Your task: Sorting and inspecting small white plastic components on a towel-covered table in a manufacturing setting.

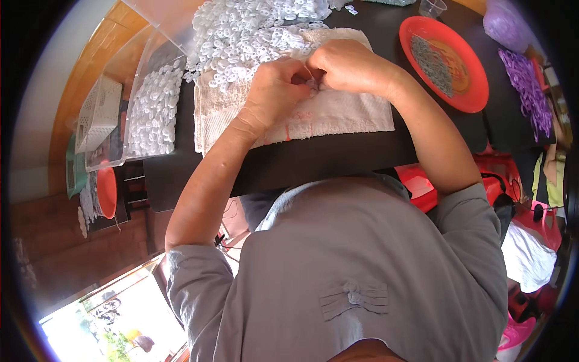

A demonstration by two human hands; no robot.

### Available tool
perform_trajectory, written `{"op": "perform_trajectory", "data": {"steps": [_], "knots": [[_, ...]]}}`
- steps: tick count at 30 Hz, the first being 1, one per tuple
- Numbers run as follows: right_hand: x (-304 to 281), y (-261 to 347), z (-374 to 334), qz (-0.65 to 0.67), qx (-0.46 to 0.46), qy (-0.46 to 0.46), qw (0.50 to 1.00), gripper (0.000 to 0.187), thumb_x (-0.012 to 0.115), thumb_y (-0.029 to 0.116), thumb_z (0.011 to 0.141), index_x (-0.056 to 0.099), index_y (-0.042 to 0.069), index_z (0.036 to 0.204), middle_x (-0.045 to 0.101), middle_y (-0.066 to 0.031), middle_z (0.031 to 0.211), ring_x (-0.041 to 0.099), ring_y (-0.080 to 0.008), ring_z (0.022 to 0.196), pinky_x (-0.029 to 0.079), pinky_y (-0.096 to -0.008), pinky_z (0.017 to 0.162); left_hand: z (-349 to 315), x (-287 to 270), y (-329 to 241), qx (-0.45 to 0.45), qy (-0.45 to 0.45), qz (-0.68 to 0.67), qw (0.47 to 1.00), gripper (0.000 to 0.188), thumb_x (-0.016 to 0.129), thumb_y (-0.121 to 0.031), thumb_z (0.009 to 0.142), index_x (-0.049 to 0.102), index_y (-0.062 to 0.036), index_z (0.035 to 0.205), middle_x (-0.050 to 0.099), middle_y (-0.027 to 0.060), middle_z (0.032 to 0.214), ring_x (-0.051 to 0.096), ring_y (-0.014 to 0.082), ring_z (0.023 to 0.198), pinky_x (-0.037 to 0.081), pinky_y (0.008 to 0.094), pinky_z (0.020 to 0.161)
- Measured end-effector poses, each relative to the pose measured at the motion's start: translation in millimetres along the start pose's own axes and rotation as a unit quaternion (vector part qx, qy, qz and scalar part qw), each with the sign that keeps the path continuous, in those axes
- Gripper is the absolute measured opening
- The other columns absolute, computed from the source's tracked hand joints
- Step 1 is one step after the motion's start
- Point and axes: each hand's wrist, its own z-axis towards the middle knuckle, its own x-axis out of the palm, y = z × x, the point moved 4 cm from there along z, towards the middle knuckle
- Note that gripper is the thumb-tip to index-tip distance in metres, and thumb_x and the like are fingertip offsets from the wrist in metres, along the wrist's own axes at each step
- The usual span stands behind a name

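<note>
Over a beige towel (pixel 356 114) on the black table, my two hands meet fingertip to fingertip. My left hand (pixel 277 87) is closed in a pinch, with a small whitish piece (pixel 313 85) partly showing at its fingertips. My right hand (pixel 345 63) curls in from the other side, its fingers closed against the same spot; what they grip is hidden behind the knuckles. Just beyond my left hand, a heap of small white oval plastic rings (pixel 241 45) spreads over the towel's far part.
A clear plastic bin (pixel 129 114) with more white pieces stands at left, beside a white perforated basket (pixel 101 113). To the right lies a red plate (pixel 473 99) with small grey metal pieces (pixel 431 65). Purple strung pieces (pixel 528 93) and a clear cup (pixel 432 8) are farther off.
</note>
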Motion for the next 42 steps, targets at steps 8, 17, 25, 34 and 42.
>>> {"op": "perform_trajectory", "data": {"steps": [8,17,25,34,42], "knots": [[-16.6,-2.8,-2.5,0.004,-0.01,-0.013,1.0,0.007,0.058,0.006,0.071,0.064,0.004,0.073,0.064,-0.0125,0.073,0.063,-0.0312,0.075,0.047,-0.0423,0.063,-7.3,-2.7,15.2,-0.067,-0.032,-0.155,0.985,0.013,0.072,0.001,0.077,0.067,-0.0008,0.089,0.065,0.0028,0.081,0.056,0.007,0.074,0.048,0.0225,0.069],[-7.5,1.5,-2.3,0.03,-0.038,-0.034,0.998,0.01,0.061,0.006,0.07,0.062,0.002,0.079,0.062,-0.0147,0.073,0.061,-0.0303,0.071,0.046,-0.0403,0.064,-15.9,-5.0,1.2,-0.029,-0.054,-0.061,0.996,0.016,0.07,0.002,0.076,0.066,-0.0016,0.091,0.059,-0.0008,0.083,0.055,0.0075,0.074,0.047,0.0224,0.069],[-16.3,1.3,2.3,0.266,-0.015,0.002,0.964,0.009,0.06,0.007,0.078,0.062,-0.001,0.083,0.057,-0.0057,0.065,0.054,-0.0128,0.061,0.043,-0.029,0.057,-19.5,-16.6,-13.1,0.104,-0.169,-0.111,0.974,0.015,0.068,0.001,0.076,0.064,0.0011,0.091,0.061,0.0056,0.082,0.059,0.0133,0.066,0.05,0.0254,0.064],[-13.8,0.9,5.5,0.421,0.053,-0.023,0.905,0.011,0.061,0.012,0.086,0.064,0.001,0.084,0.057,0.0014,0.066,0.053,-0.0064,0.058,0.039,-0.0227,0.052,-23.8,-15.2,-13.0,0.003,-0.164,-0.168,0.972,0.012,0.071,-0.002,0.079,0.065,-0.0001,0.089,0.064,0.0032,0.079,0.058,0.008,0.072,0.049,0.0227,0.067],[-10.6,1.3,3.8,0.472,0.104,-0.024,0.875,0.013,0.062,0.015,0.087,0.065,0.002,0.085,0.058,0.0022,0.067,0.055,-0.0052,0.057,0.037,-0.0215,0.05,-23.9,-22.2,-14.8,-0.054,-0.207,-0.23,0.95,0.006,0.069,-0.005,0.082,0.067,-0.0017,0.086,0.061,-0.0008,0.074,0.052,0.0049,0.064,0.042,0.0196,0.057]]}}
